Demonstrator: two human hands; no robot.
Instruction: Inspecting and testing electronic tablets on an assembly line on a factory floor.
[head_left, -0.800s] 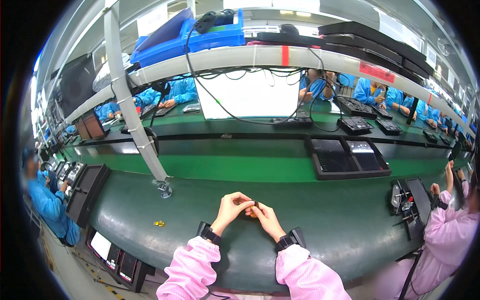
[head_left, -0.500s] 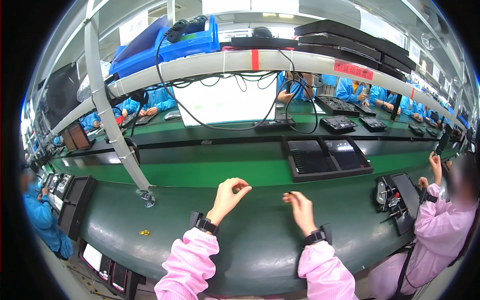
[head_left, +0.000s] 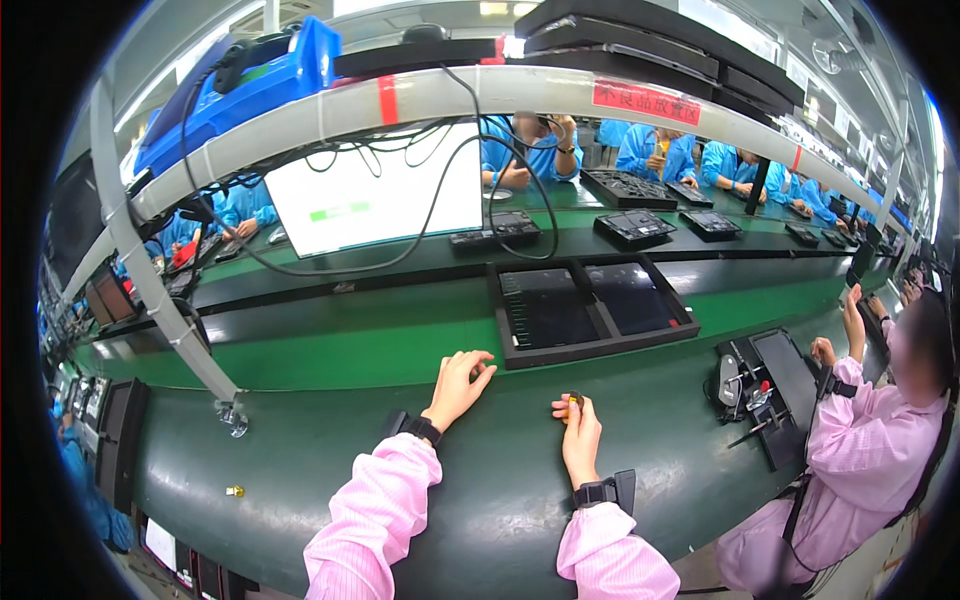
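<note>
The right hand [head_left: 580, 432] is over the counter [head_left: 480, 490], pinching a small yellow-and-dark piece [head_left: 575, 400] between thumb and fingers, with the piece poking out at the fingertips. Toward ten o'clock from it, the left hand [head_left: 461, 390] is released, its fingers loosely bent and its thumb slightly apart. A little yellow part [head_left: 235, 491] lies on the counter at eight o'clock from the left hand, well apart from it; at nine o'clock a clear rounded object [head_left: 232, 420] sits by the foot of a pale post [head_left: 175, 310]. Twelve o'clock from the right hand is a black tray [head_left: 600, 348] holding two dark panels [head_left: 550, 305]; at three o'clock stands a black fixture [head_left: 738, 385], with a pink-sleeved co-worker [head_left: 870, 450] just beyond.
</note>
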